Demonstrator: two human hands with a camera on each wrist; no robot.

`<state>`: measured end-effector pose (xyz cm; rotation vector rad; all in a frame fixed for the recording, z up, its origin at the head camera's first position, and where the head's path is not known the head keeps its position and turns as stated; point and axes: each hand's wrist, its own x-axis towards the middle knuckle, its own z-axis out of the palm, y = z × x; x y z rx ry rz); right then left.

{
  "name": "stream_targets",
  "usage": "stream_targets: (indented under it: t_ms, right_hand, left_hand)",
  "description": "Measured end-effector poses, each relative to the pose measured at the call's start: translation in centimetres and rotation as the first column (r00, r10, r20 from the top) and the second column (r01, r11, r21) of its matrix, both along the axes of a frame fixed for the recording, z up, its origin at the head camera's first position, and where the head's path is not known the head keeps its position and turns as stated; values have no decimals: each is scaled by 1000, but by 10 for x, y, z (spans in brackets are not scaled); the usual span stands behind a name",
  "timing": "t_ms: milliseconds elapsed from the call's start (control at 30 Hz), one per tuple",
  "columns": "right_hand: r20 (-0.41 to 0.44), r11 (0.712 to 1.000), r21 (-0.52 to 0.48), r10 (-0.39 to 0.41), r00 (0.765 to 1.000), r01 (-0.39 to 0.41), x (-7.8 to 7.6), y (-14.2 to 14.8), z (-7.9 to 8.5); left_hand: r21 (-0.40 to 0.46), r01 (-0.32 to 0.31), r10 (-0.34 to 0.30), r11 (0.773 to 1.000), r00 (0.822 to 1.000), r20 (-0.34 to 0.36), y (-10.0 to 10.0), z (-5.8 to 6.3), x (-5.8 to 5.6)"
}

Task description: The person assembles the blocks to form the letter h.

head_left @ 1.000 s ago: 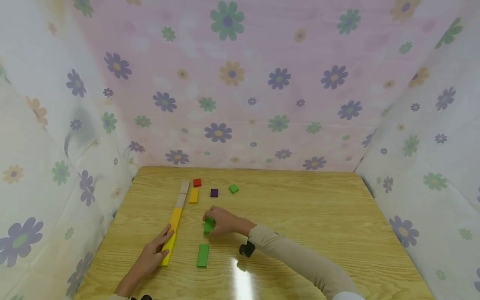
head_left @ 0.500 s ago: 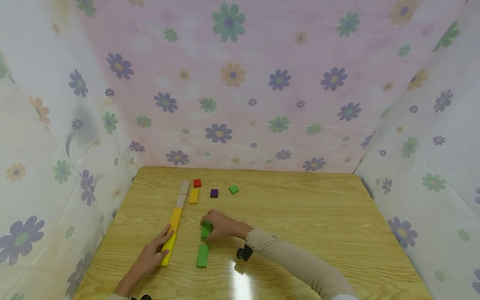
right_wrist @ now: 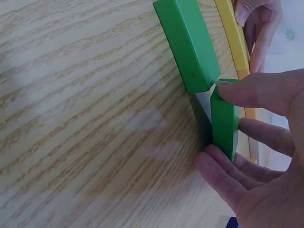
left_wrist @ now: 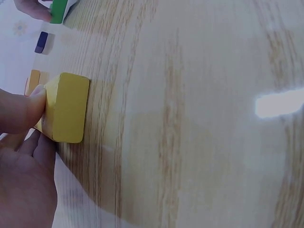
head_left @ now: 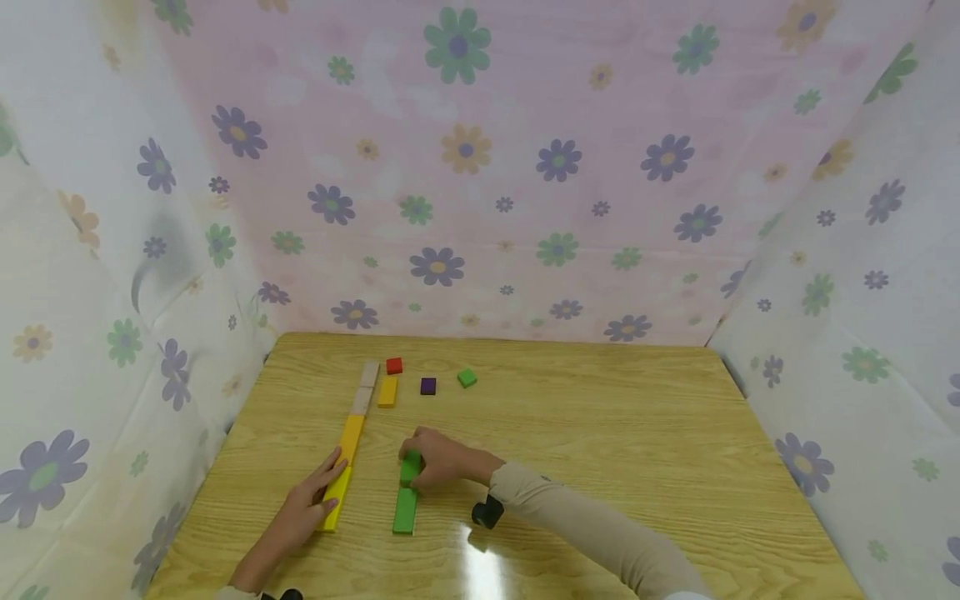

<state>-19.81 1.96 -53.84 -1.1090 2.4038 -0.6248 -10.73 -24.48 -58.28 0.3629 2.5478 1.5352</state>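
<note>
My right hand grips a green block between thumb and fingers. Its near end meets, or almost meets, the far end of a second green block lying flat on the table. My left hand holds a yellow block, thumb on one side and fingers on the other. That block ends a row on the table: an orange-yellow block adjoins it, then two pale wooden blocks lead away to the back. Fingers partly cover both gripped blocks.
Behind the hands lie a red block, a smaller orange-yellow block, a dark purple block and a small green block. Flowered cloth stands around the wooden table at back and sides.
My right hand has brought its green block toward me, down to the end of the lying green block. The left hand stays put on the yellow block.
</note>
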Motion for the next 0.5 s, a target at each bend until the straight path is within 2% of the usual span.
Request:
stream_targets:
  t_ms: [100, 500]
  right_hand:
    - [-4, 1000, 9, 0, 1000, 0, 0, 0, -2]
    - [-2, 1000, 29, -6, 1000, 6, 1, -2, -4]
  left_hand:
    - [-3, 1, -1, 1000, 1000, -6, 0, 0, 0]
    - [-6, -12, 12, 1000, 997, 70, 2, 4, -1]
